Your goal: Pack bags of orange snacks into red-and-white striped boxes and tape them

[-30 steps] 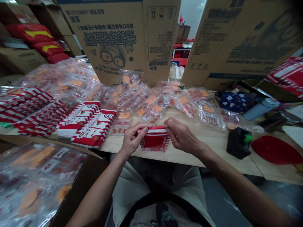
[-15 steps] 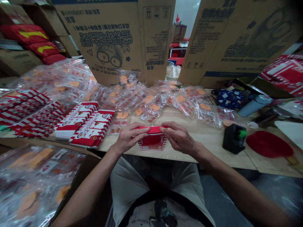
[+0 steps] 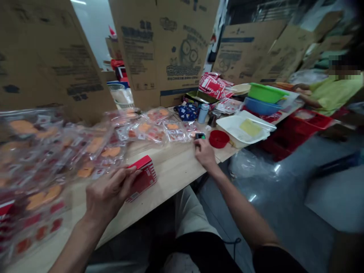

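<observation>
My left hand point(image 3: 106, 193) grasps the red-and-white box point(image 3: 143, 178) by its side with the fingertips, on the wooden table point(image 3: 167, 182); my right hand point(image 3: 205, 154) is loosely curled, holding nothing, just beside a black tape dispenser point(image 3: 200, 135). Clear plastic packets of orange-and-red goods point(image 3: 148, 129) lie unboxed across the table. Beyond stand a green basin point(image 3: 266, 93), cardboard cartons point(image 3: 163, 49), and a co-worker point(image 3: 332, 91) in a yellow-green shirt.

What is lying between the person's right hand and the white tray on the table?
A round red object lies between the right hand and the white tray, as the head view shows.
</observation>
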A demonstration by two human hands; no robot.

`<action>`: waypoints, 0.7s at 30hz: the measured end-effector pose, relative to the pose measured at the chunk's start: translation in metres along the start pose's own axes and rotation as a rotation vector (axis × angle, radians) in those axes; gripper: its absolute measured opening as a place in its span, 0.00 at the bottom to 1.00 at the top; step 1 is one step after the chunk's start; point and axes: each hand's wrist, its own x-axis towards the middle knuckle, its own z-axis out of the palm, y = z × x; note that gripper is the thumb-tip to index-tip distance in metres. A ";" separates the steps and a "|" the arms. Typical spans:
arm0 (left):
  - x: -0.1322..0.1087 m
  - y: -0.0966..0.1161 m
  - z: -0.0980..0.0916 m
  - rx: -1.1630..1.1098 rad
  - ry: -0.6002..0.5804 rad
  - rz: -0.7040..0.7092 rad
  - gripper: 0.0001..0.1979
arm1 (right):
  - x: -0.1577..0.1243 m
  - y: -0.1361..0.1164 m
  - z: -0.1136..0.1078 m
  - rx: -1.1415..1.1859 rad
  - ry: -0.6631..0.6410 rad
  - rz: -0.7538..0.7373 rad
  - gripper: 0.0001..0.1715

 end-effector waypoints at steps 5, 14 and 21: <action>0.012 -0.001 0.021 0.001 0.001 -0.034 0.09 | 0.025 0.066 -0.028 0.142 -0.102 0.625 0.02; 0.010 -0.003 0.013 -0.081 -0.113 -0.061 0.08 | 0.026 0.057 -0.023 0.495 -0.150 0.793 0.10; 0.010 -0.001 0.006 -0.146 -0.098 -0.077 0.04 | -0.004 0.070 0.003 0.473 0.035 0.776 0.07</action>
